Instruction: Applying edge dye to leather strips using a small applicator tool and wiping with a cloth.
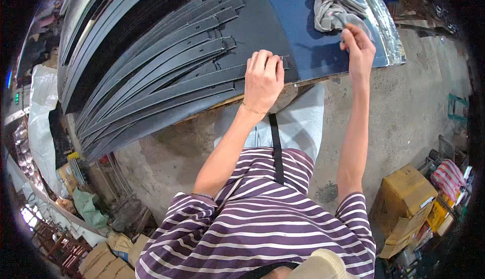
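Left hand [264,76] grips black strip [194,83]; right hand [359,49], hold unclear, overlaps grey cloth [331,12]; carton [404,198] rightward

A cardboard box [408,190] stands on the concrete floor [419,97] at right, near a red-and-white striped bundle [448,180]. At left are a white sheet [43,94], a green sack [90,208] and flattened cardboard [103,265].

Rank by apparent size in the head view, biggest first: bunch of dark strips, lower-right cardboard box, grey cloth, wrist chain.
1. bunch of dark strips
2. cardboard box
3. grey cloth
4. wrist chain

Apparent size only; the box looks farther from the camera, so its true size is unsure.
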